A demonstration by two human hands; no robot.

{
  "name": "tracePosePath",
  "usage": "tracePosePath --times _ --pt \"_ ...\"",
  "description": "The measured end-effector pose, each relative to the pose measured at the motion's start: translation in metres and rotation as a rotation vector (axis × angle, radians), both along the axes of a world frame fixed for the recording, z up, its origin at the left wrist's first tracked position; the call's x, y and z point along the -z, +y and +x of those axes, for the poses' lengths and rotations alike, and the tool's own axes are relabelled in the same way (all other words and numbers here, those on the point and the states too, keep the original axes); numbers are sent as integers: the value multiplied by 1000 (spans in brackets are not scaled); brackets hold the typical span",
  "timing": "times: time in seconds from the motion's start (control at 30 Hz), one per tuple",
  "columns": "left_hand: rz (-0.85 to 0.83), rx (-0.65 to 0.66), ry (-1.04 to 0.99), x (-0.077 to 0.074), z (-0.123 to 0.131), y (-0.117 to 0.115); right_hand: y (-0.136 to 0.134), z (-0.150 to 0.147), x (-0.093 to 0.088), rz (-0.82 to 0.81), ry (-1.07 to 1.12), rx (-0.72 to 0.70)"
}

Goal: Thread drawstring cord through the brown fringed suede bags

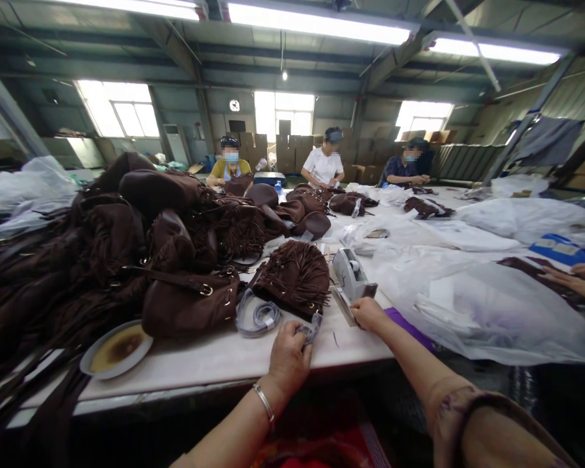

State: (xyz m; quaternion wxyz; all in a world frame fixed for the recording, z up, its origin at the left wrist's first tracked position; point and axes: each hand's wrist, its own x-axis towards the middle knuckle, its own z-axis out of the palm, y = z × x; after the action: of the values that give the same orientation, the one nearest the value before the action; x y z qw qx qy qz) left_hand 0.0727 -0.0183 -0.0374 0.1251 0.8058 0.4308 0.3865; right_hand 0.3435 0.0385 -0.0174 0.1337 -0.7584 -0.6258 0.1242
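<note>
My left hand (290, 354), with a silver bangle at the wrist, is closed on a strap (313, 329) in greyish plastic wrap at the table's front edge. This wrapped strap leads up to a dark brown fringed bag (295, 276) lying just beyond. Another wrapped part, a coiled strap (266, 316), rests left of that hand. My right hand (368, 314) is closed at the front end of a grey tape dispenser (350, 276); what its fingers pinch is hidden. Left of the fringed bag lies a brown bag (190, 302) with a gold buckle.
A large heap of brown bags (121, 221) covers the left side. A shallow dish (117, 350) with yellowish contents sits at the front left. Clear plastic bags (487, 305) and a purple item (409, 328) lie right. Several co-workers sit across; another person's hands (572, 279) show at right.
</note>
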Motion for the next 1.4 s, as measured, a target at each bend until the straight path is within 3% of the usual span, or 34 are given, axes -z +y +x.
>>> tracePosePath --times 0.3,0.57,0.7,0.8,0.9,1.0,1.1,1.23,1.4 --pt "41 -10 -6 4 -1 1 -13 -18 7 -8 -240 58" --pt "32 0 7 7 -2 2 -25 -8 4 171 -271 60" --pt "5 -4 2 6 0 0 -49 -13 2 294 -122 14" --pt "-49 3 -80 0 0 1 -76 -23 6 315 199 -34" --pt "-241 30 -284 -13 -3 6 -96 -34 11 288 520 -43" --pt "-739 54 -624 -32 -5 16 -106 -43 11 277 723 8" --pt "-1196 94 -973 -49 -7 25 -111 -53 2 187 865 -32" --pt "-1361 26 -1203 -59 -6 30 -116 -67 -14 214 772 -121" --pt "-1424 -72 -1250 -58 -3 25 -114 -74 -18 285 566 -127"
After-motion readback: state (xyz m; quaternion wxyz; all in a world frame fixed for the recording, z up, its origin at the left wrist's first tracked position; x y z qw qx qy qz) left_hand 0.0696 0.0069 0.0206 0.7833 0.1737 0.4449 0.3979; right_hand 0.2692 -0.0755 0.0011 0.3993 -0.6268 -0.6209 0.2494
